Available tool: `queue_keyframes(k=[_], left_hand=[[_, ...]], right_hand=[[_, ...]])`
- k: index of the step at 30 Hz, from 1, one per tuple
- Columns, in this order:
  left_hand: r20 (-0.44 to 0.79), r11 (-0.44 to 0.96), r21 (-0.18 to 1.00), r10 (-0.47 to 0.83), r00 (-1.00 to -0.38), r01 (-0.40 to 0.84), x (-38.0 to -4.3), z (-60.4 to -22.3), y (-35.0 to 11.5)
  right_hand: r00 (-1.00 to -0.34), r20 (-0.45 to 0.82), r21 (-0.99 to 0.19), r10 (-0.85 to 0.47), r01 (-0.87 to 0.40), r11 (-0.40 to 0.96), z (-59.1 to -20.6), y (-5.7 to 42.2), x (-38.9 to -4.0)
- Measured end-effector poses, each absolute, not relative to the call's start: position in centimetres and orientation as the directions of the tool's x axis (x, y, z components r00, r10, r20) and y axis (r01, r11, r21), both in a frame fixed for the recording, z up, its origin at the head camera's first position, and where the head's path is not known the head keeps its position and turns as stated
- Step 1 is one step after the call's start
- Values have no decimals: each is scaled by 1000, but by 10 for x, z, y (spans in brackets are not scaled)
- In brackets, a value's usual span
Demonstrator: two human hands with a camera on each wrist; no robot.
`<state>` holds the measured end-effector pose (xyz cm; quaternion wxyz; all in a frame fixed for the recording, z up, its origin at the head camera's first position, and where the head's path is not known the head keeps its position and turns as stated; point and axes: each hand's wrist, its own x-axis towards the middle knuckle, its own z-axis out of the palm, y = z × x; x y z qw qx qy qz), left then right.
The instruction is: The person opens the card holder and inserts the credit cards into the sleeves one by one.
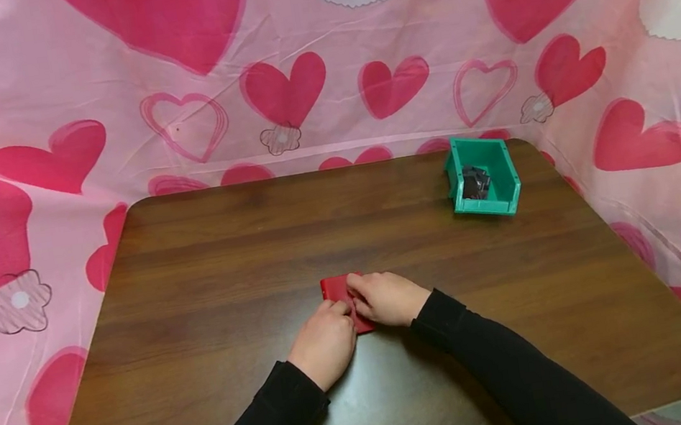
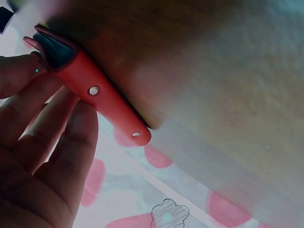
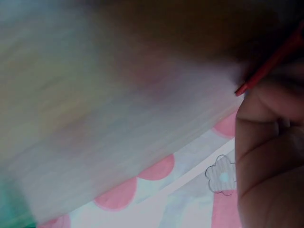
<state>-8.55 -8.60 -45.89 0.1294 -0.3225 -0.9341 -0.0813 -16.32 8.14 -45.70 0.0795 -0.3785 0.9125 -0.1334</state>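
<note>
Your left hand [image 1: 325, 343] is gripping one side of a small red case [image 1: 334, 288], its thumb and bent fingers closing on the edge, while your right hand [image 1: 394, 298] is pinching the other side with curled fingers. The case is showing between them, near the middle of a brown table [image 1: 226, 279], with two pale studs [image 2: 93, 90] dotting its folded edge. Black sleeves [image 1: 291, 397] are covering your wrists. At the far right corner, a green box [image 1: 500, 172] is holding something dark; pink heart-patterned cloth [image 1: 335, 32] is rising behind.
</note>
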Motion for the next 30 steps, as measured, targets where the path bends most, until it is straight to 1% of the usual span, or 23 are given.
queue_keyframes(k=[4, 7, 9, 11, 14, 17, 19, 21, 24, 26, 28, 30], left_hand=[[304, 782, 88, 568, -765, 616, -86, -458, -84], [303, 796, 126, 538, -787, 593, -85, -458, -83], [292, 803, 135, 528, -798, 581, -85, -456, -82], [278, 813, 131, 520, -808, 568, -86, -455, -80], [249, 820, 125, 519, -818, 558, -86, -452, -78], [225, 837, 140, 494, -840, 529, -86, -451, -78], [217, 851, 144, 470, -855, 505, -86, -451, -78], [220, 864, 135, 450, -865, 484, -87, -452, -77], [236, 871, 110, 445, -864, 479, -90, -455, -71], [245, 871, 99, 447, -860, 481, -92, -456, -66], [253, 870, 96, 448, -857, 483, -93, -457, -63], [256, 869, 119, 440, -861, 480, -94, -457, -63]], right_hand=[[-694, -80, -313, -715, -664, 680, -451, 82, -165], [-677, -94, -368, -730, -658, 657, -449, 85, -168], [-672, -110, -426, -733, -634, 645, -449, 89, -172], [-673, -134, -486, -727, -595, 640, -448, 95, -176], [-685, -198, -594, -701, -485, 642, -447, 106, -182], [-708, -256, -636, -659, -390, 666, -445, 116, -185], [-730, -262, -610, -631, -382, 694, -445, 120, -183], [-757, -245, -542, -606, -411, 733, -445, 121, -181], [-791, -160, -414, -590, -489, 768, -445, 121, -177], [-801, -104, -359, -589, -522, 774, -445, 120, -174], [-795, -68, -351, -603, -547, 760, -445, 118, -172], [-788, -63, -383, -612, -548, 744, -444, 116, -171]])
